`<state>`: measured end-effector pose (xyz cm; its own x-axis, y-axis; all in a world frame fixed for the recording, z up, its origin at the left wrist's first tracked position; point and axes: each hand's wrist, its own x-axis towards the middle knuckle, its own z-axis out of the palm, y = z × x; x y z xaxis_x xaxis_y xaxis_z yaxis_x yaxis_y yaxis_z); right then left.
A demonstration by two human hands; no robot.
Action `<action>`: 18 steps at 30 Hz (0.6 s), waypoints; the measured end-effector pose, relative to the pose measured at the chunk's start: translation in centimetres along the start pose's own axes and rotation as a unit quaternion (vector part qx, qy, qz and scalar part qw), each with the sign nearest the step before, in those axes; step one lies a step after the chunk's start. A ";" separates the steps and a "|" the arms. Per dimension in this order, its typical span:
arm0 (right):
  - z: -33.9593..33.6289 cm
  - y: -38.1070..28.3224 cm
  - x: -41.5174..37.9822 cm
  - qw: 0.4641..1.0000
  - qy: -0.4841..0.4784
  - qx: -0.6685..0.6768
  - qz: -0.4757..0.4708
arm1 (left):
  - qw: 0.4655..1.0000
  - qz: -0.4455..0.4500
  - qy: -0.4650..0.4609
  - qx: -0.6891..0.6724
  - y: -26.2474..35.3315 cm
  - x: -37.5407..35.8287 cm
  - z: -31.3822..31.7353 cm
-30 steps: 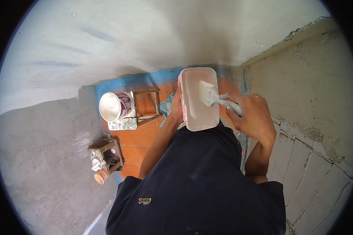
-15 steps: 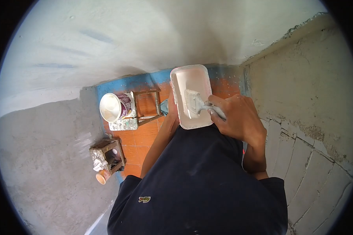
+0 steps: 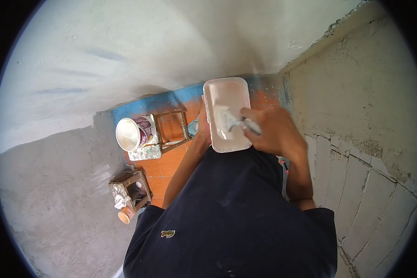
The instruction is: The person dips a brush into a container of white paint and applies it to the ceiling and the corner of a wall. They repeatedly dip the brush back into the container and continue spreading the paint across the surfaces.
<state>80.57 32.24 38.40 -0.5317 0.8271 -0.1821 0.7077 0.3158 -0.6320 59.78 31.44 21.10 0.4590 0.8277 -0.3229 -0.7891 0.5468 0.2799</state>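
A white rectangular tray (image 3: 231,143) with raised sides holds whitish paint and sits in front of my body. My left hand (image 3: 203,121) grips its left side, with most of the fingers hidden beneath and behind it. Over the tray, my right hand (image 3: 274,130) is closed around the handle of a paintbrush (image 3: 228,120). The brush's paint-coated head is down in the tray, against the paint. Motion smears the right hand and the brush a little.
Ahead is a partly painted white wall (image 3: 162,41). At left, a paint bucket (image 3: 129,134) stands on a paint-spattered stool (image 3: 146,153). A smaller wooden stool (image 3: 133,189), a white cloth (image 3: 121,200) and an orange cup (image 3: 125,216) are nearer. Bare plaster walls (image 3: 352,88) flank the orange floor (image 3: 160,169).
The brush head has shifted slightly within the tray, and my right hand has moved a little to the left. My left hand keeps its grip on the tray. The whole view has tilted slightly.
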 end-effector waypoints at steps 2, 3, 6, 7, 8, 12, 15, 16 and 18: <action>2.5 1.3 1.0 0.999 -0.016 -0.017 -0.041 | 1.000 -0.003 0.003 -0.001 -0.1 0.3 -0.2; 1.9 1.2 1.0 0.999 -0.032 -0.003 -0.018 | 1.000 -0.006 0.005 0.003 -0.1 0.4 -0.3; 0.1 1.5 0.4 0.998 -0.028 0.054 0.011 | 1.000 -0.004 0.013 0.012 0.3 0.4 -0.6; -0.2 2.1 0.1 0.997 0.005 0.083 0.000 | 1.000 -0.003 0.016 0.012 0.3 0.4 -0.7; -0.5 2.7 -0.1 0.993 0.036 0.112 -0.011 | 1.000 -0.004 0.019 0.014 0.5 0.3 -0.9; 0.1 5.4 0.5 0.970 0.040 0.236 -0.049 | 1.000 0.002 0.020 0.015 0.9 0.1 -1.1; 1.6 7.0 1.1 0.949 0.026 0.300 -0.088 | 1.000 0.007 0.016 0.014 1.1 0.3 -1.2; 1.8 7.5 1.1 0.947 -0.004 0.311 -0.078 | 1.000 0.009 0.013 0.010 1.2 0.4 -1.2; 2.5 7.8 1.3 0.940 -0.032 0.334 -0.066 | 1.000 0.016 0.007 0.005 1.2 0.6 -1.2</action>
<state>84.29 34.61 31.38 -0.6367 0.7645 -0.1004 0.1947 0.0335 -0.9803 58.59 32.44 20.20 0.4274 0.8428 -0.3270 -0.7992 0.5213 0.2992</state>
